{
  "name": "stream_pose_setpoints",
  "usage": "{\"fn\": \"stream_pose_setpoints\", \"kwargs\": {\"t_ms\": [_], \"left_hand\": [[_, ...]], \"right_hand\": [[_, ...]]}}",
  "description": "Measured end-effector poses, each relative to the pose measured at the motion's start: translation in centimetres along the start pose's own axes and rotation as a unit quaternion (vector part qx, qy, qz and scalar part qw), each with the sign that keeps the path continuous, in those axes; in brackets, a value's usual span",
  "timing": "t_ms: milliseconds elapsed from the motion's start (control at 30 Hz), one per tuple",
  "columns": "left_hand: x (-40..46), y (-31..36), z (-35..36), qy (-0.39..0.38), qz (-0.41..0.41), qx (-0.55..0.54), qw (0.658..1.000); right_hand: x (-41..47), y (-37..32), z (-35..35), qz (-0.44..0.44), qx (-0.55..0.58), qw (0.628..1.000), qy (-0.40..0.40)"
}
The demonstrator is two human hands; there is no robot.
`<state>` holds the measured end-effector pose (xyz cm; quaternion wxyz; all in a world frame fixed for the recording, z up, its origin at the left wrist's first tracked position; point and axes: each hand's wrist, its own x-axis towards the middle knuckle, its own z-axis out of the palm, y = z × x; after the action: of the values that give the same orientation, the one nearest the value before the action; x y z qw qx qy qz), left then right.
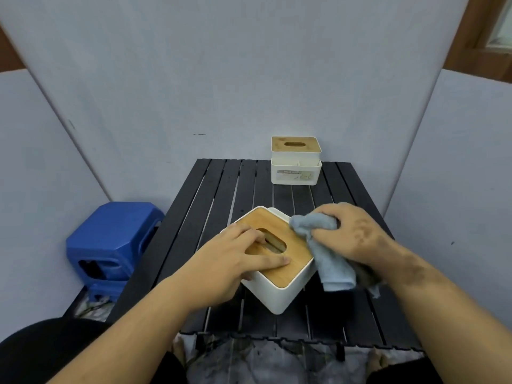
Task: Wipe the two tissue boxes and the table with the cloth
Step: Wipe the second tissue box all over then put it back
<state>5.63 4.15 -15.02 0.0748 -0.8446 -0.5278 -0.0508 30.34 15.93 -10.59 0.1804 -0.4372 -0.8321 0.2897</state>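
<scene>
While seen from the head view: near tissue box point(277, 273), white with wooden lid, sits turned corner-on at 6 o'clock on the black slatted bench point(221, 195). Left hand point(230, 259) lies flat on lid, fingers straight, pressing beside the slot; grip wide, holding nothing. Right hand point(357, 234) at 3 o'clock of the box, grip closed around bunched blue cloth point(329, 261), which touches the lid's right edge and hangs down the side. Second tissue box point(296, 162) upright at 12 o'clock, far bench edge, well apart. Blue stool point(110, 239) at 9 o'clock, off bench.
</scene>
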Motion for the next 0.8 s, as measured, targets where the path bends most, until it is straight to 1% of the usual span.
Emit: {"fn": "stream_pose_setpoints", "kwargs": {"t_ms": [67, 100, 133, 200, 233, 267, 333, 367, 400, 467, 500, 567, 633, 700, 800], "left_hand": [[0.0, -1.0, -0.4, -0.008, -0.014, -0.06, 0.998], [-0.1, -1.5, -0.7, -0.01, -0.032, -0.08, 0.996], [-0.2, -1.7, -0.9, -0.013, -0.059, -0.082, 0.995], [-0.7, -1.3, -1.2, -0.003, -0.125, -0.077, 0.989], [-1.2, -0.7, -1.1, 0.014, -0.163, -0.099, 0.982], [-1.8, 0.3, -1.1, 0.036, -0.205, -0.152, 0.966], [-2.8, 2.6, -0.7, 0.088, -0.265, -0.277, 0.919], [-3.0, 3.7, -0.5, 0.093, -0.277, -0.311, 0.904], [-3.1, 4.4, -0.3, 0.086, -0.283, -0.33, 0.897], [-2.8, 4.7, 0.5, 0.093, -0.278, -0.338, 0.895], [-2.5, 4.5, 0.8, 0.11, -0.278, -0.342, 0.891], [-2.0, 4.0, 1.5, 0.145, -0.295, -0.362, 0.872], [-1.7, 4.0, 2.1, 0.164, -0.305, -0.374, 0.86], [-1.4, 4.2, 2.3, 0.18, -0.31, -0.38, 0.853], [-1.3, 4.7, 2.5, 0.197, -0.302, -0.374, 0.854]], "right_hand": [[0.3, 0.7, -0.6, -0.007, 0.034, 0.998, -0.043], [-0.2, 0.8, -0.3, -0.016, 0.051, 0.997, -0.052], [-1.0, 0.8, 0.3, -0.026, 0.069, 0.996, -0.046], [-2.7, 0.6, 2.0, -0.034, 0.11, 0.993, 0.006], [-3.7, 0.4, 2.8, -0.034, 0.12, 0.992, 0.03], [-4.5, 0.1, 3.4, -0.035, 0.119, 0.991, 0.043], [-5.2, -0.4, 3.6, -0.04, 0.109, 0.993, 0.037], [-5.1, -0.4, 3.2, -0.042, 0.097, 0.994, 0.034], [-4.6, -0.2, 2.6, -0.044, 0.084, 0.995, 0.041], [-2.9, 0.8, 0.6, -0.031, 0.075, 0.994, 0.078], [-1.7, 1.4, -0.4, -0.015, 0.072, 0.993, 0.094], [0.5, 2.8, -1.2, 0.016, 0.051, 0.993, 0.103], [1.7, 3.9, -0.1, 0.006, 0.039, 0.996, 0.074], [1.7, 4.5, 2.3, -0.004, 0.078, 0.995, 0.057], [0.3, 5.0, 5.2, 0.003, 0.127, 0.986, 0.106]]}}
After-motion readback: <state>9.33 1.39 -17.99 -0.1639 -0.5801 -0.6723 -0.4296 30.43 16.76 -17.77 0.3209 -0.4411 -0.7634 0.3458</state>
